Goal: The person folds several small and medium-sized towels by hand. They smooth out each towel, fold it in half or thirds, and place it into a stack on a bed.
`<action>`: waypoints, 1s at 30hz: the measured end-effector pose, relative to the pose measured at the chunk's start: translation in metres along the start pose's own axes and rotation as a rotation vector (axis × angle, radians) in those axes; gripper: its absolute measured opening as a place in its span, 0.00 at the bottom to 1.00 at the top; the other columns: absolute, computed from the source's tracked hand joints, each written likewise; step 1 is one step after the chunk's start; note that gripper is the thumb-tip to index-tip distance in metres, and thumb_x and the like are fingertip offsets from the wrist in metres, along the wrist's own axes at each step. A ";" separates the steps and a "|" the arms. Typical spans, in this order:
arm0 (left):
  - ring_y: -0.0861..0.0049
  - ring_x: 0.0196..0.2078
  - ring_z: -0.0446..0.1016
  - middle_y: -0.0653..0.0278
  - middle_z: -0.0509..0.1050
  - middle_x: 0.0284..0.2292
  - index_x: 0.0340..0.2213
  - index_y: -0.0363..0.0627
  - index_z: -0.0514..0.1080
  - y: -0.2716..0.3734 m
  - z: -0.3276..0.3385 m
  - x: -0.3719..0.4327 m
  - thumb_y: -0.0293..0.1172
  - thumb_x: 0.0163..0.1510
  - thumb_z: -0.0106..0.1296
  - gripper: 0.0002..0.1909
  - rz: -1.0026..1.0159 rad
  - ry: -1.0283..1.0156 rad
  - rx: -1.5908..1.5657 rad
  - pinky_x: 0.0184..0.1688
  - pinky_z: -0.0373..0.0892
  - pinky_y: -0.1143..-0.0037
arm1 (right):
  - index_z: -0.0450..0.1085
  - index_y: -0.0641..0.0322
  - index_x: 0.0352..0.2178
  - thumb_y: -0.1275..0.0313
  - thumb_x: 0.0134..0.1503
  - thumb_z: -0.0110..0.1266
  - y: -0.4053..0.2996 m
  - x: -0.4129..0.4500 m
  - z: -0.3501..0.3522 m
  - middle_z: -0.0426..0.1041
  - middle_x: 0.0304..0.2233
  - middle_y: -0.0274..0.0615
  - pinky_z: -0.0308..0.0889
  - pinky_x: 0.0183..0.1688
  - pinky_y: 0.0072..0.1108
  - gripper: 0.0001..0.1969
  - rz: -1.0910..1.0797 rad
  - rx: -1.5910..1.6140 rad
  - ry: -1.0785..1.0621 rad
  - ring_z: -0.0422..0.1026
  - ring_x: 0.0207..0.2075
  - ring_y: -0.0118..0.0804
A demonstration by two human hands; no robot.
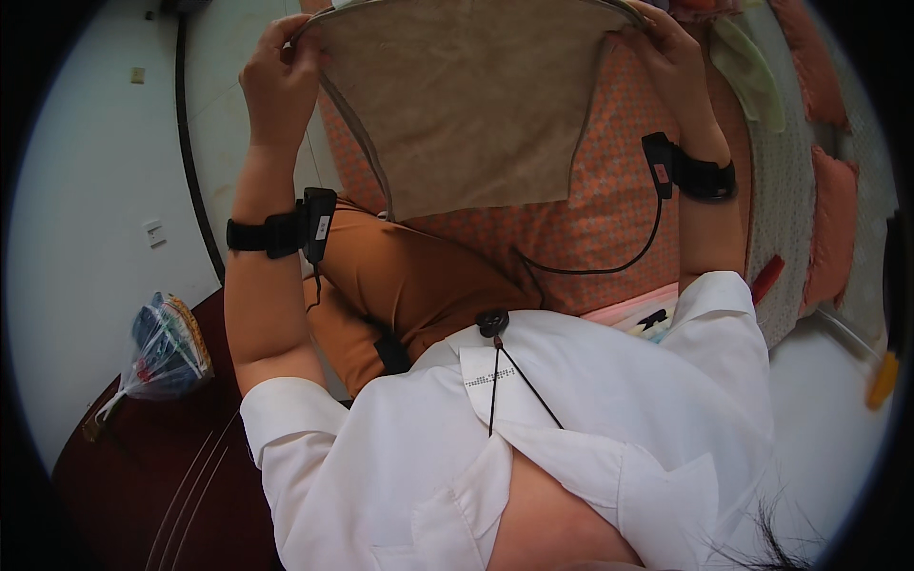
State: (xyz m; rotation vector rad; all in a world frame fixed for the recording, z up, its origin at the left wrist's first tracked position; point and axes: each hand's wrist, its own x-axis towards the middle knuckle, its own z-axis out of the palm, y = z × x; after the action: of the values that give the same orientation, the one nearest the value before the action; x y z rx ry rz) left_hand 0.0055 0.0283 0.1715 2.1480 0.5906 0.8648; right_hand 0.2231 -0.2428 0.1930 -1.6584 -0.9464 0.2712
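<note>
A brown cloth (pixel 471 107) with a soft-looking surface hangs stretched between my two hands at the top of the view. My left hand (pixel 285 71) pinches its left edge between thumb and fingers. On the opposite side, my right hand (pixel 660 61) grips the upper right edge. The upper border of the cloth runs out of the picture. Its lower edge falls over an orange patterned bed cover (pixel 628 143) and near my brown-trousered leg (pixel 407 264). A black strapped device is worn on each forearm.
A thin black cable (pixel 593 271) trails from the right forearm device. Pink-edged bedding (pixel 832 221) and a pale green cloth (pixel 750 75) lie at the right. At the left, a plastic-wrapped bundle (pixel 168 350) rests on a dark red surface (pixel 143 492) beside a white wall (pixel 78 178).
</note>
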 end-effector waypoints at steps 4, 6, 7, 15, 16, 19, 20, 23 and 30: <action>0.84 0.24 0.72 0.62 0.73 0.24 0.32 0.40 0.67 0.019 -0.020 -0.006 0.26 0.51 0.46 0.06 0.052 0.056 0.059 0.25 0.66 0.85 | 0.66 0.68 0.33 0.80 0.52 0.45 -0.014 -0.010 -0.005 0.69 0.27 0.31 0.64 0.34 0.16 0.06 -0.058 0.038 -0.011 0.67 0.31 0.23; 0.85 0.25 0.71 0.62 0.73 0.24 0.33 0.39 0.65 0.026 -0.029 -0.012 0.25 0.52 0.45 0.05 -0.003 0.097 0.030 0.26 0.64 0.86 | 0.64 0.64 0.36 0.76 0.53 0.46 -0.022 -0.012 -0.009 0.70 0.26 0.34 0.61 0.28 0.14 0.08 -0.174 -0.182 -0.019 0.66 0.27 0.20; 0.85 0.25 0.71 0.62 0.72 0.24 0.33 0.39 0.64 0.021 -0.036 -0.015 0.24 0.52 0.44 0.05 0.024 0.091 0.039 0.27 0.65 0.86 | 0.63 0.60 0.39 0.72 0.53 0.48 -0.024 -0.015 -0.012 0.70 0.24 0.36 0.59 0.22 0.12 0.11 -0.275 -0.383 -0.039 0.65 0.22 0.17; 0.84 0.28 0.72 0.64 0.71 0.25 0.30 0.39 0.61 0.021 -0.070 -0.032 0.21 0.52 0.44 0.03 0.059 0.029 -0.086 0.31 0.66 0.85 | 0.62 0.57 0.39 0.79 0.47 0.48 -0.054 -0.030 -0.005 0.70 0.30 0.43 0.66 0.26 0.25 0.15 -0.572 -0.507 -0.101 0.71 0.28 0.42; 0.84 0.29 0.72 0.64 0.71 0.26 0.30 0.39 0.61 0.021 -0.074 -0.032 0.22 0.52 0.44 0.03 0.050 0.024 -0.121 0.31 0.66 0.85 | 0.63 0.58 0.38 0.79 0.46 0.48 -0.057 -0.032 -0.005 0.69 0.31 0.42 0.66 0.27 0.26 0.15 -0.541 -0.607 -0.156 0.70 0.29 0.43; 0.83 0.29 0.70 0.63 0.70 0.29 0.31 0.39 0.61 0.029 -0.082 -0.032 0.23 0.53 0.43 0.03 0.020 0.008 -0.091 0.32 0.65 0.84 | 0.64 0.59 0.35 0.79 0.46 0.49 -0.060 -0.034 -0.008 0.69 0.32 0.41 0.67 0.30 0.26 0.12 -0.465 -0.677 -0.193 0.70 0.30 0.44; 0.83 0.29 0.69 0.62 0.70 0.30 0.31 0.40 0.60 0.035 -0.083 -0.034 0.23 0.54 0.42 0.03 0.003 -0.010 -0.035 0.33 0.65 0.84 | 0.65 0.61 0.34 0.79 0.46 0.49 -0.061 -0.033 -0.011 0.69 0.32 0.41 0.67 0.31 0.26 0.11 -0.416 -0.656 -0.172 0.70 0.31 0.43; 0.83 0.27 0.71 0.64 0.71 0.28 0.29 0.38 0.62 0.051 -0.086 -0.038 0.24 0.51 0.46 0.04 0.177 0.153 -0.249 0.30 0.66 0.84 | 0.66 0.63 0.31 0.79 0.45 0.49 -0.078 -0.035 -0.028 0.70 0.30 0.41 0.66 0.32 0.27 0.08 -0.686 -0.774 -0.005 0.70 0.32 0.41; 0.86 0.22 0.67 0.67 0.69 0.22 0.29 0.40 0.63 0.067 -0.111 -0.054 0.27 0.50 0.49 0.07 0.046 -0.012 -0.192 0.24 0.63 0.86 | 0.66 0.66 0.30 0.77 0.52 0.46 -0.095 -0.064 -0.038 0.68 0.26 0.35 0.62 0.30 0.15 0.04 -0.272 -0.298 -0.173 0.66 0.27 0.26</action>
State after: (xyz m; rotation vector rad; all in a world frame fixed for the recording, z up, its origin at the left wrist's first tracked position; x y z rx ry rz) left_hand -0.1033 0.0036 0.2573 1.9981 0.4346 0.8952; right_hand 0.1637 -0.3127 0.2715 -1.7683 -1.3823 0.0920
